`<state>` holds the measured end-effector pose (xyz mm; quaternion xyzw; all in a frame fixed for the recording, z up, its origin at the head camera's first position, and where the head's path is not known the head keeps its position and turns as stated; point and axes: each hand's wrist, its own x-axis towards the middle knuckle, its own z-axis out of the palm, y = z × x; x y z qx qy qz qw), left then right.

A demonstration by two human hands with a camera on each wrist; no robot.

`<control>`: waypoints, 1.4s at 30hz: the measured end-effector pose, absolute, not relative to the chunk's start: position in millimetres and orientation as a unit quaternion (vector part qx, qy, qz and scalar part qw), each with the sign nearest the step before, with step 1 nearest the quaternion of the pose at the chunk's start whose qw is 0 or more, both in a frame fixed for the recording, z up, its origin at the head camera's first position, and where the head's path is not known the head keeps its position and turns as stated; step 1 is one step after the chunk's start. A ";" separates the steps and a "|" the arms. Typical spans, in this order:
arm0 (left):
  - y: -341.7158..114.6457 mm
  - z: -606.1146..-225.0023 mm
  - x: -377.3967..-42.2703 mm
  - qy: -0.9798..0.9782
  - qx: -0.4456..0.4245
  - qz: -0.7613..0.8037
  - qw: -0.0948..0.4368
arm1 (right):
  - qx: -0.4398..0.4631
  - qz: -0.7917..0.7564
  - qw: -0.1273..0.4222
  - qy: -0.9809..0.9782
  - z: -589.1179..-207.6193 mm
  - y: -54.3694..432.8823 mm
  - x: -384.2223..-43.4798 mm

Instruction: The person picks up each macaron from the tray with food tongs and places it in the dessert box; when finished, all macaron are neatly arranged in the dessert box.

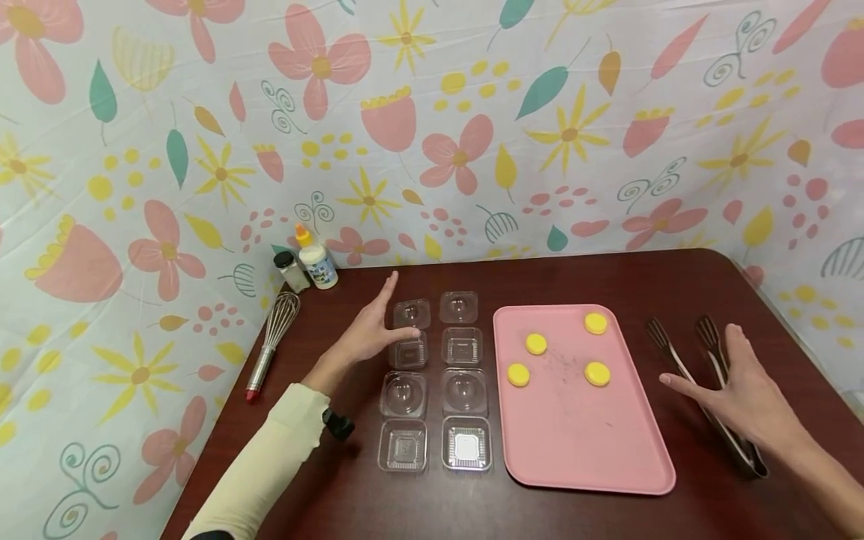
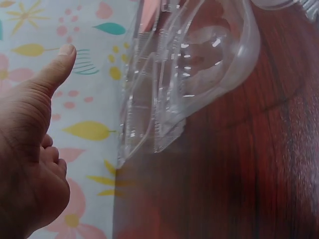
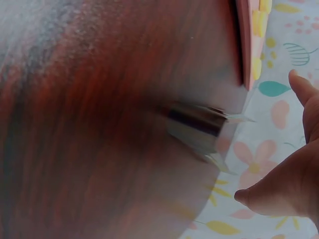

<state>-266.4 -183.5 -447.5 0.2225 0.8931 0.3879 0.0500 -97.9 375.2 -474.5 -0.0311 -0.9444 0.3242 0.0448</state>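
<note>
My left hand point(image 1: 364, 330) hovers with fingers spread at the far left containers, its thumb over one of them. Clear plastic boxes point(image 1: 402, 445) with domed lids point(image 1: 464, 391) lie opened flat in two columns; they also show in the left wrist view as a clear dome point(image 2: 214, 55). On the right, my right hand point(image 1: 752, 394) is held above metal tongs point(image 1: 680, 364) with slotted ends, thumb and fingers apart, and grips nothing. The tongs' hinge end point(image 3: 194, 124) shows in the right wrist view. Several yellow round pieces point(image 1: 597, 373) lie on a pink tray point(image 1: 583, 450) between the hands.
A whisk point(image 1: 268, 349) with a red-tipped handle lies along the table's left side. Behind it stand a white glue-type bottle point(image 1: 317, 262) with an orange cap and a small black-lidded jar point(image 1: 292, 271). A floral cloth point(image 1: 432, 135) hangs behind the brown table point(image 1: 445, 510).
</note>
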 end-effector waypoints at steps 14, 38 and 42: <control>-156.4 -470.0 -266.4 0.898 0.312 0.302 0.074 | -0.083 0.300 0.028 -0.950 -484.7 377.1 -96.3; -134.5 -476.9 -265.5 0.899 0.370 0.229 0.058 | -0.112 0.299 0.115 -0.941 -497.7 383.5 -92.3; -134.1 -477.4 -265.9 0.899 0.372 0.222 0.062 | -0.119 0.309 0.125 -0.935 -501.0 383.8 -90.3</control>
